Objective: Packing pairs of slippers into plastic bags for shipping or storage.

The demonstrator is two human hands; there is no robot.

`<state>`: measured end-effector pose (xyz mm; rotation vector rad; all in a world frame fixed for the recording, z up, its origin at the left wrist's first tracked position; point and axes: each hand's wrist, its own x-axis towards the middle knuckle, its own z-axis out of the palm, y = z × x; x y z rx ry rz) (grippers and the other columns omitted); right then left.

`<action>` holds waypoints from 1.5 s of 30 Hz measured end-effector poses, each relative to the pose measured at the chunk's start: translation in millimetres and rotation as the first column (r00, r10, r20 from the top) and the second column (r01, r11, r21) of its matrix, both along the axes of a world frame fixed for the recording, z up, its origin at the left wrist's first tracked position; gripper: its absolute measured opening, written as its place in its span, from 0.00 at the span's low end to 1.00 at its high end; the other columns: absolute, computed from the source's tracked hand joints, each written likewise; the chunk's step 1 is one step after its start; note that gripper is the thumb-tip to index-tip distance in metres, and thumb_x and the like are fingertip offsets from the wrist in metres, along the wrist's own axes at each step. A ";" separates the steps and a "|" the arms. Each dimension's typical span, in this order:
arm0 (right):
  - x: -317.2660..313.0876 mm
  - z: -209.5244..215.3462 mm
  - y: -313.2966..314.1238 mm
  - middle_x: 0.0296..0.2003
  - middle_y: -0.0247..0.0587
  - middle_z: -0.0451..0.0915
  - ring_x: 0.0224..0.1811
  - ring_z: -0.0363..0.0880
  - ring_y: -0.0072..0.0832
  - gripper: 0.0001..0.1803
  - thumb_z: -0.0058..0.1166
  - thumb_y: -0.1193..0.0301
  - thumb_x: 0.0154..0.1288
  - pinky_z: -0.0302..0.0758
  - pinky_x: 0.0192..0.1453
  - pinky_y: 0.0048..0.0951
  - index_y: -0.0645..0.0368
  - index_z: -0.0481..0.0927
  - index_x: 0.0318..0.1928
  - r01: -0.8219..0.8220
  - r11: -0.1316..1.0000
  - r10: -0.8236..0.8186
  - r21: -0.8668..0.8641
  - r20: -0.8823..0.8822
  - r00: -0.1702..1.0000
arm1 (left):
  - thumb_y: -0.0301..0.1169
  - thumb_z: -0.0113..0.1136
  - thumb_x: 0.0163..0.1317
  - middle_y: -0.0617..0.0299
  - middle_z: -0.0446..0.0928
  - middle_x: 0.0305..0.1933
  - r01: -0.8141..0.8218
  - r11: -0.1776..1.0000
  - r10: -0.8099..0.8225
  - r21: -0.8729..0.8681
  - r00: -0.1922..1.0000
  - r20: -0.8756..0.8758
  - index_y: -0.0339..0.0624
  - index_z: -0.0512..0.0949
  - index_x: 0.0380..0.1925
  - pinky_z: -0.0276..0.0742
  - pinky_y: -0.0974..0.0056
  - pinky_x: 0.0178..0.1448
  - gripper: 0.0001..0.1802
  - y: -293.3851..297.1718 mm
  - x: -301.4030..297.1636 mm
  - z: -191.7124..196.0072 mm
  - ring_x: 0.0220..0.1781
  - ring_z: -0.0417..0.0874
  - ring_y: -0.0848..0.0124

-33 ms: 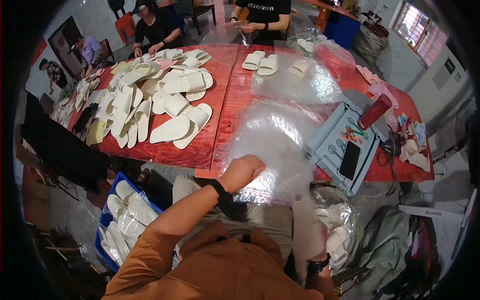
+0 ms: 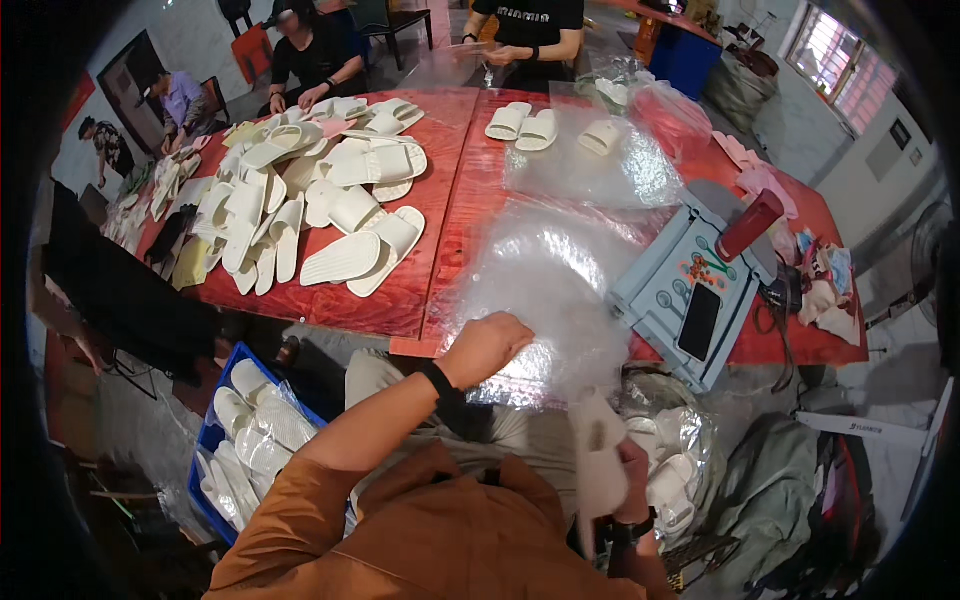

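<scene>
Left hand rested at the near edge of the red counter, grip closed on the edge of a clear plastic bag spread flat there. Right hand, below the counter edge, held a pale slipper upright. Judgement: the bag mouth needed lifting open and holding steady, so the slipper could slide in toe-first without snagging the film.

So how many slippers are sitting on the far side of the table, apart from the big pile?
3: a pair of white slippers side by side near the far edge, and one slipper just right of them under clear plastic bags. More may be hidden.
</scene>
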<state>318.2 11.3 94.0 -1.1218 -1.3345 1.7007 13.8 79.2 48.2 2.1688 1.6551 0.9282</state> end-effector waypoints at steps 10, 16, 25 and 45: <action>-39.3 -17.9 23.9 0.50 0.58 0.79 0.49 0.79 0.56 0.22 0.62 0.69 0.57 0.78 0.52 0.47 0.62 0.80 0.53 -0.227 0.725 -0.275 0.650 0.576 0.770 | 0.26 0.56 0.59 0.58 0.73 0.30 0.087 0.991 -0.080 0.103 0.994 -0.077 0.42 0.78 0.37 0.80 0.58 0.37 0.07 -56.3 19.0 12.1 0.37 0.81 0.59; -51.7 -41.8 10.4 0.45 0.57 0.80 0.44 0.79 0.56 0.19 0.62 0.70 0.56 0.78 0.45 0.51 0.63 0.80 0.48 -0.345 0.768 -0.211 0.540 0.721 0.660 | 0.28 0.61 0.61 0.56 0.76 0.33 0.036 0.993 -0.031 0.113 0.999 -0.044 0.41 0.80 0.40 0.79 0.57 0.35 0.08 -81.9 36.5 19.6 0.35 0.81 0.58; -88.2 -67.0 38.1 0.40 0.56 0.79 0.36 0.79 0.55 0.17 0.66 0.65 0.48 0.77 0.38 0.50 0.61 0.79 0.36 -0.461 0.728 -0.206 0.507 0.804 0.558 | 0.27 0.61 0.53 0.58 0.74 0.36 0.153 0.982 -0.150 0.109 0.988 -0.034 0.42 0.77 0.34 0.74 0.55 0.45 0.08 -96.5 41.6 46.1 0.43 0.77 0.57; -148.1 -138.7 105.1 0.51 0.66 0.74 0.58 0.70 0.61 0.27 0.62 0.70 0.55 0.68 0.65 0.51 0.74 0.73 0.52 -0.355 0.564 -0.308 0.746 0.589 0.747 | 0.44 0.66 0.62 0.46 0.73 0.60 0.296 0.955 -0.287 0.015 0.912 0.293 0.36 0.78 0.45 0.68 0.51 0.67 0.22 -138.0 20.4 24.4 0.59 0.74 0.48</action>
